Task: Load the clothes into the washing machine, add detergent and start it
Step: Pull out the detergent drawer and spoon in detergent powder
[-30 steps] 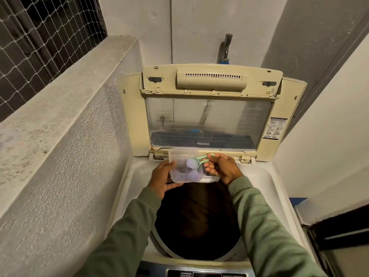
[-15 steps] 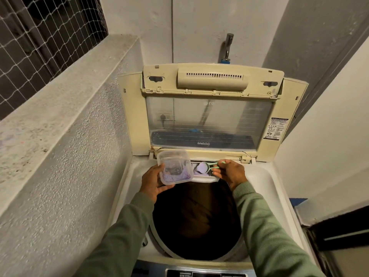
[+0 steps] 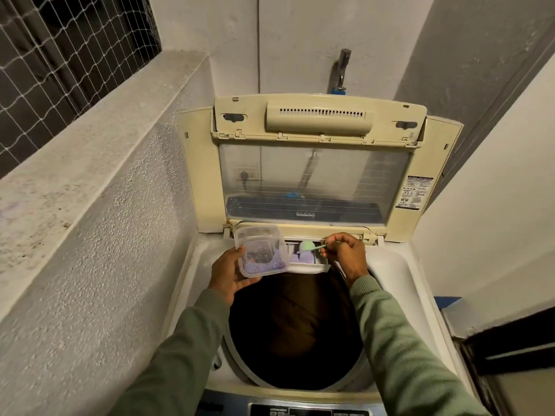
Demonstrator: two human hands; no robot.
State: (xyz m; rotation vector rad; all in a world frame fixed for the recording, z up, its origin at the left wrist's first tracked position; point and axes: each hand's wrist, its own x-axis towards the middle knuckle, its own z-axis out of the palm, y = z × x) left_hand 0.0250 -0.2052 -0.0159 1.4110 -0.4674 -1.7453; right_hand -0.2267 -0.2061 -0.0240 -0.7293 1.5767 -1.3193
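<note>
A cream top-loading washing machine [image 3: 204,265] stands with its lid [image 3: 315,163] raised. Dark clothes [image 3: 300,325] lie in the drum. My left hand [image 3: 229,273] holds a clear plastic tub [image 3: 261,250] with purple detergent powder at its bottom, to the left of the pulled-out detergent drawer [image 3: 306,262]. My right hand [image 3: 345,253] pinches the handle of a small green scoop [image 3: 307,246], which is turned over above the drawer. Purple powder lies in the drawer.
A rough concrete wall and ledge [image 3: 90,163] close in on the left, with a netted window above. A tap [image 3: 341,70] sticks out of the back wall. A white wall and a dark door frame [image 3: 510,349] are on the right. The control panel [image 3: 300,411] runs along the bottom edge.
The tub has moved left, off the drawer. The scoop has gone from over the tub to the drawer and tipped over, and powder now lies in the drawer.
</note>
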